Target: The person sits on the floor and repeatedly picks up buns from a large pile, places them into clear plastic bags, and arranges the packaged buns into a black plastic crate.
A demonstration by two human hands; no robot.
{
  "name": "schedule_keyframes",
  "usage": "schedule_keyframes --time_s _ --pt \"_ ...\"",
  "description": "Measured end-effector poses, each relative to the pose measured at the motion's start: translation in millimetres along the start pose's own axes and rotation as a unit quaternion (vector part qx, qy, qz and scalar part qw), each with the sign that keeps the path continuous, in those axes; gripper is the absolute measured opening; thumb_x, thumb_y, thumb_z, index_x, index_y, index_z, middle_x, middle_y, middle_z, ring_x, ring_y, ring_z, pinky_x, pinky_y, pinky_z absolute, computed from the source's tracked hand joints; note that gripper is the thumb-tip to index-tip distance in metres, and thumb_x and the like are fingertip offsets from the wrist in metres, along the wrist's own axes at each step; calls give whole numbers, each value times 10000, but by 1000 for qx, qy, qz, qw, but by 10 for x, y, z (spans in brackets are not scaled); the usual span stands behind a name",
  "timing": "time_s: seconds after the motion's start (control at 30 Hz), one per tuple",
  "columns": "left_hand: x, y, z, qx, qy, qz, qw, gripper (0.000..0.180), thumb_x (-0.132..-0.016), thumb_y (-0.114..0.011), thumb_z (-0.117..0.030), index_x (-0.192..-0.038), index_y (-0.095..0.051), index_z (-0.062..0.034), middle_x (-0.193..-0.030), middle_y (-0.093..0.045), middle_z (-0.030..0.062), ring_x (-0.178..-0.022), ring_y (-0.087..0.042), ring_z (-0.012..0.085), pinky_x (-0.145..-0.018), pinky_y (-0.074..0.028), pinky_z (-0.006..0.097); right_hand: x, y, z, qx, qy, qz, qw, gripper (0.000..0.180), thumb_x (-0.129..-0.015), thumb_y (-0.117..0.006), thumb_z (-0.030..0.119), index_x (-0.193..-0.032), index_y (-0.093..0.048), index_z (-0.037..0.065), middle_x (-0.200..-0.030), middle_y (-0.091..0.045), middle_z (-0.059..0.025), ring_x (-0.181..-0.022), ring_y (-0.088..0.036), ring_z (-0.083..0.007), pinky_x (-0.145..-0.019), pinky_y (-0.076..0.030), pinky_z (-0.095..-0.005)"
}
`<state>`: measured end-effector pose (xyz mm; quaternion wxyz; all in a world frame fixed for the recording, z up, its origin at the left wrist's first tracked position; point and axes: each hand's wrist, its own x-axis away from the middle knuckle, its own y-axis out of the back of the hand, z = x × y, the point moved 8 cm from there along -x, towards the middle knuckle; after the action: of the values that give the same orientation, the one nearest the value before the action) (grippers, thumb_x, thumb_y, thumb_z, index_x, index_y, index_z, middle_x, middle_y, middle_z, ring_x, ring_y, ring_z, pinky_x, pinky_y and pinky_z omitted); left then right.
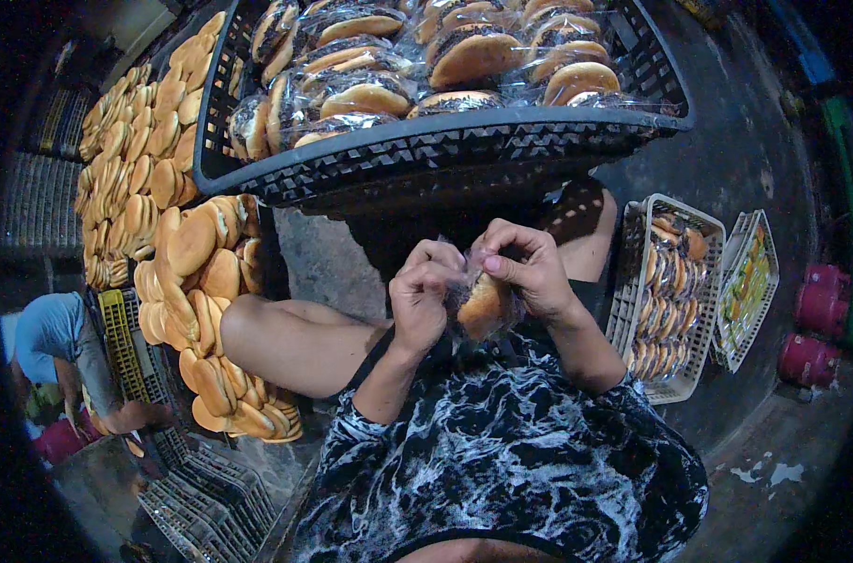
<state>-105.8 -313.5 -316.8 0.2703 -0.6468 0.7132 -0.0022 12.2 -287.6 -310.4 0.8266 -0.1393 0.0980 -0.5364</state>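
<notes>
A golden-brown bun (483,308) in a clear plastic bag hangs in front of my chest, between my two hands. My left hand (425,281) is closed on the upper left part of the bag. With thumb and bent fingers, my right hand (525,266) pinches the bag's top on the other side. The bag's mouth is bunched between the fingertips. Just beyond my hands stands a big black plastic crate (464,141), full of wrapped buns (473,58) with a dark filling or topping.
Unwrapped buns (199,246) are heaped left of my knee, with more piles (140,150) behind. A pale crate (682,387) of wrapped buns stands at right, beside another light crate (766,272). A person (60,328) bends at far left near stacked crates (206,497).
</notes>
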Motion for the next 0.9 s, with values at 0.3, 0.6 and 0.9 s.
schedule_keyframes --time_s 0.3,0.6,0.9 --pt "-52 43 -11 -195 167 -40 966 207 -770 -601 -60 -937 -508 17 -812 -559 58 -729 -526 96 -658 -435 213 89 59 88 93 -17 -163 982 105 -773 -582 90 -835 -544 13 -832 -536 -24 -785 -532 -121 -692 -443 -269" --pt "-149 -149 -139 -420 209 77 880 122 -730 -580 -12 -844 -553 21 -737 -548 103 -703 -572 209 -614 -451 290 76 -124 260 498 56 3 865 175 -728 -545 72 -890 -599 34 -808 -572 -124 -749 -520 -299 -692 -424 -375" --pt "277 60 705 -103 550 66 826 211 -800 -476 -176 -849 -556 12 -757 -535 51 -705 -522 149 -641 -415 255 413 -296 49 607 -8 -10 795 477 -738 -586 224 -1084 -389 -40 -865 -479 -164 -771 -517 -311 -670 -447 -359"
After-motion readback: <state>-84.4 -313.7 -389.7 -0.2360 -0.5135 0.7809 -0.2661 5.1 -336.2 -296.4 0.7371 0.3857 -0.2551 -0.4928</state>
